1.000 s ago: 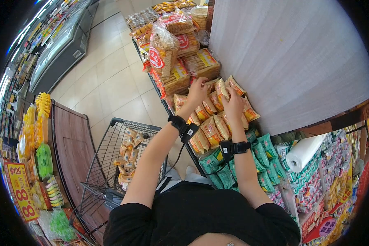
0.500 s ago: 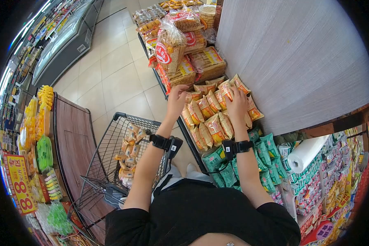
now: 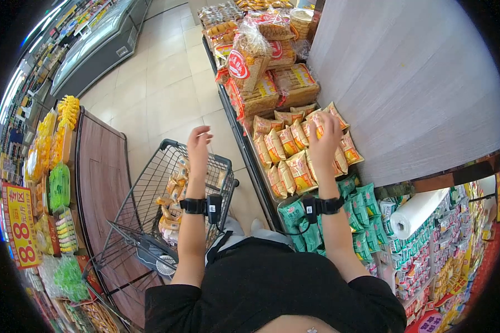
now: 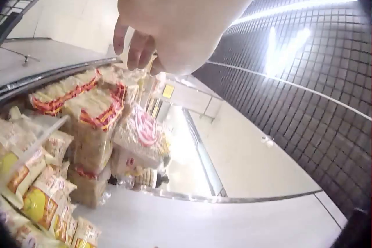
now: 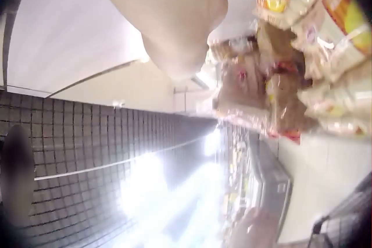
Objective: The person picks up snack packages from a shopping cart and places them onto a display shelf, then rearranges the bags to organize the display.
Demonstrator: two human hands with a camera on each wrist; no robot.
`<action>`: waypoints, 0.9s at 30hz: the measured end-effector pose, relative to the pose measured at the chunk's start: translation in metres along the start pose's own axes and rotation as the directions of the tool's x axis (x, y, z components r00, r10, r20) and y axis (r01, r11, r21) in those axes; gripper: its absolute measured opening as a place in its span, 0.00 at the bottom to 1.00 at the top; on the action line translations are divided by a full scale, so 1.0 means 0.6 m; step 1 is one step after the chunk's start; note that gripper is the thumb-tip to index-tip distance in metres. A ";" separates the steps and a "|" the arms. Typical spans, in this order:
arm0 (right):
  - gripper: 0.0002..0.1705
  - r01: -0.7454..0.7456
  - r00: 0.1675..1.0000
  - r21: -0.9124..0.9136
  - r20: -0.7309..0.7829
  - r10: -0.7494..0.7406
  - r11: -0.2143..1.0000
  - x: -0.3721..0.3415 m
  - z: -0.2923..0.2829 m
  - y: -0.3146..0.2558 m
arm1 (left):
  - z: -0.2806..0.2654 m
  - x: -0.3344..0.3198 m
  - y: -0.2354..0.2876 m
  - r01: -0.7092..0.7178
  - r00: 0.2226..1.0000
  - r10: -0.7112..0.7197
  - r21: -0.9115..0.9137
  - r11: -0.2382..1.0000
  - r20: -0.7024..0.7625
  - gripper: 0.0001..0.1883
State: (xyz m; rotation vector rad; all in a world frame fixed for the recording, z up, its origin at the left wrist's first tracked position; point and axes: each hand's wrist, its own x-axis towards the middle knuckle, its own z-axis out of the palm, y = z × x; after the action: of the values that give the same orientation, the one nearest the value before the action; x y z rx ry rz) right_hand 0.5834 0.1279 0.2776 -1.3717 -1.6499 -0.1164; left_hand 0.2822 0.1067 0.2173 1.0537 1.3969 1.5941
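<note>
In the head view, the left hand is raised over the cart's far side, its fingers slightly bent and nothing visible between them. The left wrist view shows the same hand with its fingers hanging loosely. My right hand is over the rows of yellow-and-cream snack packets; its thumb and fingers are round the top of one packet in the back rows. In the right wrist view the back of that hand hides its fingertips, and more packets lie beside it.
A wire shopping cart holding small packets stands left of the display. Large bagged biscuits are stacked beyond the packets, green packets nearer. A grey panel rises at the right, with a white roll below it.
My left hand has moved away from the packets, leftward to above the cart. The right hand remains at the packet. The view has shifted, so the display appears further right.
</note>
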 end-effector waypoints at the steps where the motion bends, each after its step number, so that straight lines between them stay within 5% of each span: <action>1: 0.13 0.000 0.998 0.153 0.058 -0.008 0.988 -0.002 -0.005 -0.031 | -0.023 -0.006 -0.007 0.013 0.998 -0.013 -0.003 1.000 -0.055 0.11; 4: 0.11 -0.062 0.963 0.480 0.260 -0.074 0.875 -0.036 0.007 -0.122 | -0.087 -0.025 -0.044 0.068 0.975 -0.073 -0.028 0.997 -0.209 0.11; 6: 0.12 -0.144 0.878 0.571 0.450 -0.162 0.808 -0.066 0.019 -0.172 | -0.127 -0.042 -0.071 0.135 0.940 -0.146 -0.058 0.989 -0.309 0.10; 9: 0.13 -0.144 0.778 0.661 0.535 -0.328 0.737 -0.107 0.048 -0.218 | -0.166 -0.072 -0.111 0.185 0.863 -0.225 -0.130 0.974 -0.452 0.09; 15: 0.13 -0.178 0.579 0.665 0.666 -0.469 0.725 -0.165 0.088 -0.261 | -0.250 -0.143 -0.292 0.259 0.660 -0.382 -0.281 0.924 -0.647 0.07; 18: 0.13 -0.199 0.480 0.625 0.733 -0.481 0.755 -0.190 0.105 -0.267 | -0.266 -0.187 -0.346 0.407 0.500 -0.586 -0.425 0.809 -0.638 0.06; 22: 0.13 -0.178 0.332 0.586 0.792 -0.512 0.791 -0.228 0.137 -0.262 | -0.277 -0.218 -0.415 0.433 0.320 -0.696 -0.555 0.711 -0.643 0.08; 23: 0.13 -0.151 0.298 0.586 0.795 -0.529 0.796 -0.238 0.145 -0.260 | -0.296 -0.226 -0.441 0.421 0.279 -0.788 -0.667 0.614 -0.549 0.08; 27: 0.13 -0.170 0.149 0.534 0.845 -0.514 0.828 -0.267 0.168 -0.263 | -0.305 -0.225 -0.449 0.355 0.207 -0.742 -0.658 0.665 -0.638 0.08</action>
State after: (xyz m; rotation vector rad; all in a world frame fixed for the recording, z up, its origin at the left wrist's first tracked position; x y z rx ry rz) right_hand 0.3836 0.0165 0.1853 -0.6706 -2.6357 1.3655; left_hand 0.1687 -0.0539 -0.0756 -0.7390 1.6877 1.7118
